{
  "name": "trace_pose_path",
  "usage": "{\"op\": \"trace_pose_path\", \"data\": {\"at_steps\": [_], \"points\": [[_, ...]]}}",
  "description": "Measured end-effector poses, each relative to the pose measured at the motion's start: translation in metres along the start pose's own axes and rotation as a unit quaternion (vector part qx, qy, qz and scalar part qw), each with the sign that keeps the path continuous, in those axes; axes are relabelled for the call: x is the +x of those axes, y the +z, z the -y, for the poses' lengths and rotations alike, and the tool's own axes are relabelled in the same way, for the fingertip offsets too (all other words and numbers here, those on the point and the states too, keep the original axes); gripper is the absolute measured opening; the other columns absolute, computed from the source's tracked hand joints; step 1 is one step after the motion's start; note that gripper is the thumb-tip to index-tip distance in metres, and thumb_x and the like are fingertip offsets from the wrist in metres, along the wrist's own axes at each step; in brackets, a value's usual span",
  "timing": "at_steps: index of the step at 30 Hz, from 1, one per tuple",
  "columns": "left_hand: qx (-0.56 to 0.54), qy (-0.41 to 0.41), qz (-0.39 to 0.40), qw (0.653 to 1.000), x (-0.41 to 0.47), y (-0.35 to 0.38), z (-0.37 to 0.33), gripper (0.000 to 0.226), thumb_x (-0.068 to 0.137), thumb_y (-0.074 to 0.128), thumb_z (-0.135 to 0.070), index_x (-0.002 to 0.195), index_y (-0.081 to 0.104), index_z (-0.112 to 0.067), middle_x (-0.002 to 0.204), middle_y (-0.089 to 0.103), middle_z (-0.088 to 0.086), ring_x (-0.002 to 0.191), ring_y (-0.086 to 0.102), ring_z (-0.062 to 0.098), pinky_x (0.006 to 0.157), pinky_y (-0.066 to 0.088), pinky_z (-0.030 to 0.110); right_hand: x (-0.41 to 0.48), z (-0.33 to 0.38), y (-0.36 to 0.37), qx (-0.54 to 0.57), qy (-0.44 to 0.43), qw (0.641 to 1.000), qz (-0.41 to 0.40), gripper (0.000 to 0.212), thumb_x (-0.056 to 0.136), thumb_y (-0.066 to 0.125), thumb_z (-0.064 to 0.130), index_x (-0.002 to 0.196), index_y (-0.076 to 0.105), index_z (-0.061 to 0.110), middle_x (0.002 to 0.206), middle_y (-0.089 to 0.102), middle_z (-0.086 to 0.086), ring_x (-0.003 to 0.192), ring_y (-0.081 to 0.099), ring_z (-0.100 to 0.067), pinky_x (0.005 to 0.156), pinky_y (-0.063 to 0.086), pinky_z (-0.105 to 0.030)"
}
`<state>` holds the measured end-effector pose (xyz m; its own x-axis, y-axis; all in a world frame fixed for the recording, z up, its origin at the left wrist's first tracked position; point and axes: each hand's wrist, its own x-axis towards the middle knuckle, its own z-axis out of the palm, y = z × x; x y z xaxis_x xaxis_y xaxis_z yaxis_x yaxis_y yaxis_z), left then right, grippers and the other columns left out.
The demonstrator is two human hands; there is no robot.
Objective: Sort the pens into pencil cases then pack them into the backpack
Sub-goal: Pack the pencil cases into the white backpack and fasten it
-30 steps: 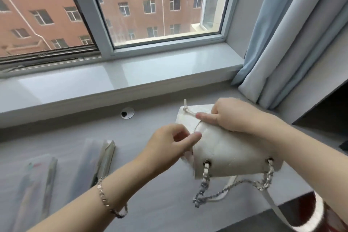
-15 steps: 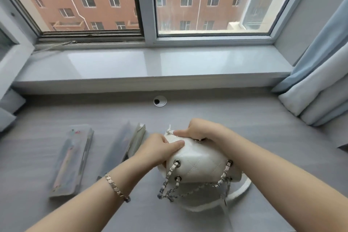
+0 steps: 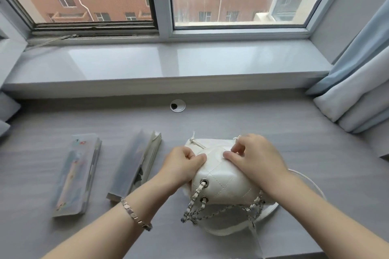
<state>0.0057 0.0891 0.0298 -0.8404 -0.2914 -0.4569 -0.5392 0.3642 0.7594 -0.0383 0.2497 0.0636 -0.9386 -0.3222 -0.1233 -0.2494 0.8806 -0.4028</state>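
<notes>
Two hands on the little white quilted backpack — it sits on the grey desk right in front of the person, chain straps spilling toward the near edge. The left hand has its fingers curled, pinching the bag's top flap. The right hand pinches the top on the other side, by the drawstring. The left pencil case and the middle pencil case lie flat beside the bag, not touching it — contents too blurry to tell. There's a bracelet on the left wrist.
</notes>
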Motion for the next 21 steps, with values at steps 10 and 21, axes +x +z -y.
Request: {"op": "trace_pose_path", "data": {"at_steps": [10, 21], "points": [[0.008, 0.002, -0.002, 1.0, -0.003, 0.002, 0.008, 0.04, 0.079, 0.064, -0.026, 0.051, 0.035, -0.019, 0.049, 0.04, -0.002, 0.055, 0.042, 0.021, 0.059, 0.039, 0.033, -0.004, 0.013, 0.015, -0.097, 0.069, 0.993, 0.008, 0.03, 0.091, 0.046, 0.037, 0.097, 0.064, 0.013, 0.105, 0.066, -0.006, 0.104, 0.057, -0.026, 0.076, 0.043, -0.029], [0.023, 0.034, 0.014, 0.999, -0.011, -0.001, 0.01, 0.039, 0.08, 0.063, -0.031, 0.053, 0.036, -0.019, 0.053, 0.043, 0.001, 0.057, 0.049, 0.022, 0.061, 0.045, 0.036, 0.008, -0.024, -0.001, 0.117, -0.1, 0.977, 0.147, 0.004, 0.083, 0.067, 0.028, 0.087, 0.066, 0.028, 0.095, 0.051, 0.013, 0.103, 0.047, -0.011, 0.09, 0.033, -0.022]]}}
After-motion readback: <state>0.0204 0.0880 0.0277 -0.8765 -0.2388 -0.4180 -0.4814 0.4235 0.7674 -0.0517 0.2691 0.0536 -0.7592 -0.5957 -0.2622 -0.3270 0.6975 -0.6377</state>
